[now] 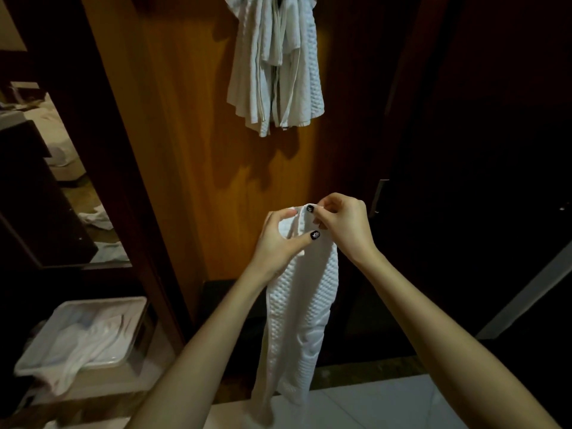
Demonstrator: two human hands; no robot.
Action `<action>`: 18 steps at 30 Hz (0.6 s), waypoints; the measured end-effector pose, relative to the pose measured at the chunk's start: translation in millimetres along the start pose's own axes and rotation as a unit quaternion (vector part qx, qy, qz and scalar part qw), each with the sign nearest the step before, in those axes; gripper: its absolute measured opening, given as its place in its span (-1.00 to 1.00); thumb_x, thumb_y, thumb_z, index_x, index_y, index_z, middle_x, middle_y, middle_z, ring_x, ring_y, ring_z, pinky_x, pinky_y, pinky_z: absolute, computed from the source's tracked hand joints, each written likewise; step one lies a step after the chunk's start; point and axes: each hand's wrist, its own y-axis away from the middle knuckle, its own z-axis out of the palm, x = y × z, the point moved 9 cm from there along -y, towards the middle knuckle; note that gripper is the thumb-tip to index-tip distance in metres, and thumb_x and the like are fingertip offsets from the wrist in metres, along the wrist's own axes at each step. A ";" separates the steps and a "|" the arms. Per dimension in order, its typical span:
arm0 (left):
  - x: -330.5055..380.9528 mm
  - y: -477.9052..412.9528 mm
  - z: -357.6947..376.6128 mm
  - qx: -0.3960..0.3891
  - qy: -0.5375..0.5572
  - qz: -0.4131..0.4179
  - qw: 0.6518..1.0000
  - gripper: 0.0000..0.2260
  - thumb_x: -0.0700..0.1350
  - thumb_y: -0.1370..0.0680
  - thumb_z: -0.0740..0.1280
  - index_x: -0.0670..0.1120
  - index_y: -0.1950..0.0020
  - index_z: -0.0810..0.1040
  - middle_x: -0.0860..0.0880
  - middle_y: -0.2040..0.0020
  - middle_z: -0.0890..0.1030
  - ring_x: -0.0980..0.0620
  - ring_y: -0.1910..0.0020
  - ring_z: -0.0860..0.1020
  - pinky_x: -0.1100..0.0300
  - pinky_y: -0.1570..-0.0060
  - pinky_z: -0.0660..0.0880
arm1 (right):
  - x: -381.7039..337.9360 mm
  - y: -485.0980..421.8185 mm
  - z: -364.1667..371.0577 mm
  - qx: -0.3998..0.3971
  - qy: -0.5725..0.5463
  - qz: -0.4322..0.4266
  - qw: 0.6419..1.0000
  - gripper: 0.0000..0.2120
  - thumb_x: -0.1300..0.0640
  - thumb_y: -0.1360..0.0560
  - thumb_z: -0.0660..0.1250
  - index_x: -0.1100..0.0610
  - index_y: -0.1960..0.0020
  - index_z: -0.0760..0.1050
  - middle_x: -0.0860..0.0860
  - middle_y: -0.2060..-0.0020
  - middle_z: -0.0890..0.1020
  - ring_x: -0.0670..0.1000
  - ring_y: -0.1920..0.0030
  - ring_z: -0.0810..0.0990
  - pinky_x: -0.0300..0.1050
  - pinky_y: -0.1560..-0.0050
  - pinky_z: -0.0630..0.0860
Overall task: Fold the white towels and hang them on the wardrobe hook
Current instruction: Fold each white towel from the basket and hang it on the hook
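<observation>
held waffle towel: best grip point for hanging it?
Grip the waffle towel at its bunched top edge, from above, where the left hand and right hand pinch it. The rest hangs long and limp below, so the top probably controls it.

I see pale tiled floor [387, 407] at bottom. Low wooden stand [148, 363] at left carries a white tray [136, 305], white cloth [80, 345] piled in it, spilling over the rim.

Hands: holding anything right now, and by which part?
Both: left hand and right hand pinch the top edge of a white waffle towel; the rest hangs free.
</observation>
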 end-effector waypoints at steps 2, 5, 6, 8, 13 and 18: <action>3.5 -0.4 1.6 0.011 0.018 0.022 1.000 -0.66 -0.16 -0.44 0.47 0.05 -0.14 0.46 0.19 -0.10 0.44 0.43 -0.07 0.41 0.63 0.07 0.32 | 2.2 1.0 -3.8 0.006 -0.028 0.001 1.000 -0.86 0.18 -0.49 0.42 0.18 0.23 0.58 -0.01 0.44 0.63 -0.13 0.40 0.62 -0.20 0.30 0.59; 3.3 -6.0 -4.7 0.012 0.012 0.032 0.999 -0.78 -0.22 -0.53 0.36 0.09 -0.05 0.49 0.13 -0.07 0.51 0.26 -0.05 0.49 0.49 0.06 0.42 | 7.1 3.4 -12.2 0.025 -0.041 -0.003 0.999 -0.87 0.19 -0.49 0.42 0.16 0.23 0.57 -0.02 0.45 0.62 -0.13 0.41 0.61 -0.28 0.32 0.56; 1.8 -7.1 -9.8 0.020 0.026 0.032 0.999 -0.82 -0.20 -0.54 0.35 0.08 -0.03 0.52 0.10 -0.06 0.54 0.24 -0.03 0.52 0.46 0.09 0.44 | 9.5 4.0 -15.4 0.033 -0.039 -0.003 0.999 -0.87 0.20 -0.49 0.42 0.16 0.23 0.57 -0.01 0.44 0.62 -0.12 0.40 0.61 -0.26 0.31 0.57; -3.2 -8.1 -23.5 0.048 0.071 0.024 0.996 -0.87 -0.17 -0.55 0.36 0.06 0.01 0.57 0.09 -0.02 0.60 0.23 0.00 0.56 0.38 0.10 0.47 | 14.3 4.8 -21.5 0.043 -0.034 -0.002 0.998 -0.88 0.21 -0.49 0.42 0.17 0.22 0.57 0.01 0.42 0.63 -0.09 0.38 0.62 -0.17 0.27 0.60; -9.2 -8.9 -38.3 0.067 0.084 0.015 0.994 -0.87 -0.18 -0.50 0.41 0.06 0.10 0.61 0.11 0.07 0.63 0.01 -0.03 0.59 0.10 -0.03 0.53 | 13.8 9.4 -23.9 0.037 -0.026 -0.022 0.999 -0.87 0.21 -0.49 0.42 0.14 0.24 0.57 -0.04 0.44 0.61 -0.17 0.40 0.58 -0.21 0.31 0.54; 4.6 -8.6 -32.9 0.008 0.043 0.054 0.998 -0.83 -0.21 -0.46 0.46 0.08 0.14 0.61 0.17 0.16 0.63 0.32 0.19 0.55 0.48 0.20 0.41 | 13.9 12.4 -30.0 0.048 -0.022 -0.024 0.998 -0.86 0.19 -0.48 0.43 0.12 0.24 0.55 -0.04 0.41 0.60 -0.13 0.37 0.56 -0.18 0.31 0.49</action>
